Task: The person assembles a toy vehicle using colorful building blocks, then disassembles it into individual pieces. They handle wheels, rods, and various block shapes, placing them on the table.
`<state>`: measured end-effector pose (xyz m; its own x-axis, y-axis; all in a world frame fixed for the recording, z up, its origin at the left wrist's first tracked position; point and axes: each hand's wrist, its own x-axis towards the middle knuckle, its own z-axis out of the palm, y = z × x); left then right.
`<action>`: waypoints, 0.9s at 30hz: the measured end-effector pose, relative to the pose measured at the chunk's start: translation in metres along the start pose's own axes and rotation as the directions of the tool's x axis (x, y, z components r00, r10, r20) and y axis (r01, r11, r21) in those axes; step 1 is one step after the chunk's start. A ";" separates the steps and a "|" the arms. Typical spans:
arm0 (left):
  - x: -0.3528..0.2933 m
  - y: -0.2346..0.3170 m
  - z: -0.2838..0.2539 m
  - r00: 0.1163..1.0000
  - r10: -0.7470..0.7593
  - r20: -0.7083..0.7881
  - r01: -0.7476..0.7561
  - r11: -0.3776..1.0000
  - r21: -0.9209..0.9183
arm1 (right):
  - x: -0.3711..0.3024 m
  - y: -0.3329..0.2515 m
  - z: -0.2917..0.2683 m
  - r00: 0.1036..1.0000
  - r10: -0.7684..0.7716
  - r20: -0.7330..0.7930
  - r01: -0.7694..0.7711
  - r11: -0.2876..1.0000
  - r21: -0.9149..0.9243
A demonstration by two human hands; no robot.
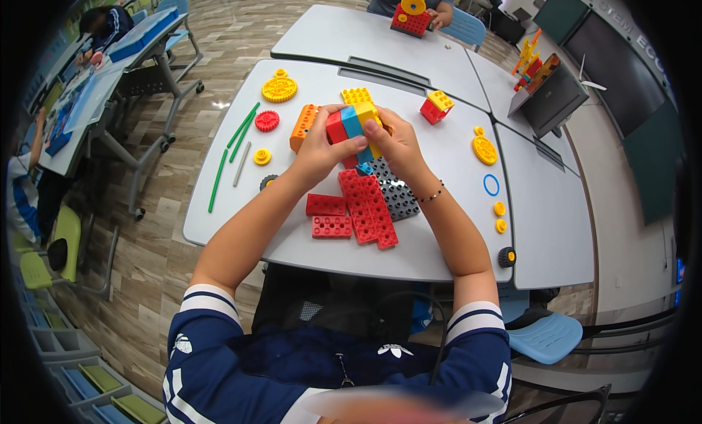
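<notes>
Above the middle of the white table, my left hand and my right hand grip a block assembly of red, blue and yellow bricks from both sides. My left fingers wrap its red end; my right thumb presses on the yellow end. Below them lie red studded bricks, partly stacked, and a dark grey studded plate. Shorter red bricks rest nearer to me. An orange perforated block is beside my left hand. A yellow studded piece shows just behind the assembly.
Left on the table are yellow gears, a red gear, green rods and a grey rod. Rightward are a red-yellow block, another yellow gear, a blue ring and a wheel. Someone sits opposite holding a model.
</notes>
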<state>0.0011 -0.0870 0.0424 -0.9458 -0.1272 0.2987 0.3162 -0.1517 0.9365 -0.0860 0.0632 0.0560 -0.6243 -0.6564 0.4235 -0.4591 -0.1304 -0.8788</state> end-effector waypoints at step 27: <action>-0.021 0.026 0.005 0.934 0.337 0.121 -0.357 0.902 0.241 | -0.014 -0.069 -0.011 0.951 -0.270 0.152 0.306 0.895 -0.326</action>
<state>0.0285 -0.0836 0.0619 -0.7855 -0.0510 0.6168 0.6052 0.1447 0.7828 -0.0526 0.0892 0.1133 -0.3739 -0.7019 0.6062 -0.8076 -0.0751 -0.5850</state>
